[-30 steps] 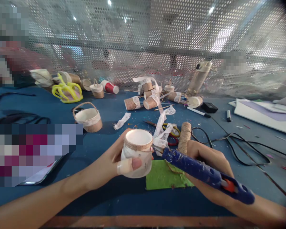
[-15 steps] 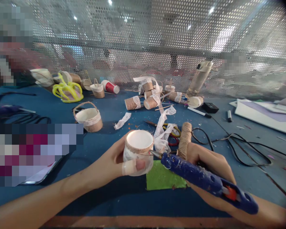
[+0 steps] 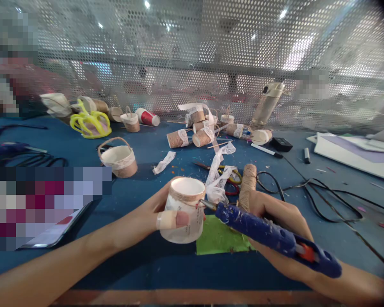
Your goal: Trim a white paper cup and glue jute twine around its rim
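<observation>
My left hand [image 3: 166, 213], with a bandage round its thumb, grips a white paper cup [image 3: 187, 230] whose upper band is wrapped in twine. In my right hand [image 3: 281, 217] is a blue hot glue gun [image 3: 262, 234], its metal nozzle touching or very near the cup's side just under the twine. A roll of jute twine [image 3: 248, 183] stands by the right fingers; whether they also hold it I cannot tell. A green sheet [image 3: 222, 238] lies below the cup and nozzle. Behind the cup are white lace ribbon [image 3: 217, 187] and scissors [image 3: 235, 177].
A small twine-handled basket [image 3: 123, 164] sits left of centre. Several wrapped cups [image 3: 203, 136] lie farther back, beside a metal mesh screen [image 3: 179, 76]. Black cables [image 3: 333, 213], a marker [image 3: 265, 150] and white boards [image 3: 352, 157] occupy the right. A second glue gun [image 3: 9, 149] lies far left.
The cup has tipped a little, so more of its outer side shows and less of the inside. The left thumb has shifted slightly left; the glue gun stays almost in place.
</observation>
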A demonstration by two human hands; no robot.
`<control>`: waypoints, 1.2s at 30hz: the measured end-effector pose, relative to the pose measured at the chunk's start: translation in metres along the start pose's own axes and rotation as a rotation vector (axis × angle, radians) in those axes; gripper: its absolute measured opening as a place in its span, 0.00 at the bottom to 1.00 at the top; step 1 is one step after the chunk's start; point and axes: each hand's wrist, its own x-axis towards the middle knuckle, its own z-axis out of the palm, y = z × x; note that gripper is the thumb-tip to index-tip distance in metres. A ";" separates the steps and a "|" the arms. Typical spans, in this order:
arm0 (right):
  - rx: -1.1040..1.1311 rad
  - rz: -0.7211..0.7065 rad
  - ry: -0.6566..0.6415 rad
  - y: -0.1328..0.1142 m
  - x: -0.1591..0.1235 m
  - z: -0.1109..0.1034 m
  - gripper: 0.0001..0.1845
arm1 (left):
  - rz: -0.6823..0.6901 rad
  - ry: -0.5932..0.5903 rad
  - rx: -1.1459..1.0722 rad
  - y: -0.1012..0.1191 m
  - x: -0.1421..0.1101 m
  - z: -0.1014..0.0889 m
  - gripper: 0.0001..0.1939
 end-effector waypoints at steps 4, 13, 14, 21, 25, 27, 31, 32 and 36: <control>-0.008 -0.005 -0.074 0.000 -0.002 -0.003 0.12 | -0.005 -0.028 -0.133 -0.002 0.002 -0.002 0.31; 0.033 0.014 0.044 0.008 -0.001 0.003 0.13 | 0.040 -0.026 -0.244 -0.005 0.005 -0.004 0.29; 0.030 0.012 0.054 0.010 -0.001 0.003 0.13 | 0.036 -0.031 -0.251 -0.005 0.005 -0.004 0.29; -0.023 0.037 0.035 0.004 -0.001 0.002 0.15 | -0.029 0.038 -0.145 -0.003 0.003 0.003 0.28; 0.005 0.068 -0.062 -0.002 0.000 0.001 0.12 | -0.045 0.066 -0.182 -0.002 0.004 0.008 0.29; 0.034 0.046 0.028 -0.001 -0.001 0.001 0.13 | -0.052 0.031 -0.197 -0.001 0.005 0.006 0.29; 0.011 0.037 0.042 0.007 -0.001 0.003 0.14 | -0.050 -0.062 -0.241 0.000 0.006 0.000 0.28; 0.006 0.037 0.044 0.009 -0.001 0.003 0.14 | -0.049 -0.070 -0.256 0.000 0.006 -0.001 0.28; -0.011 0.047 0.048 0.012 -0.001 0.003 0.14 | -0.038 -0.083 -0.302 0.000 0.006 -0.001 0.26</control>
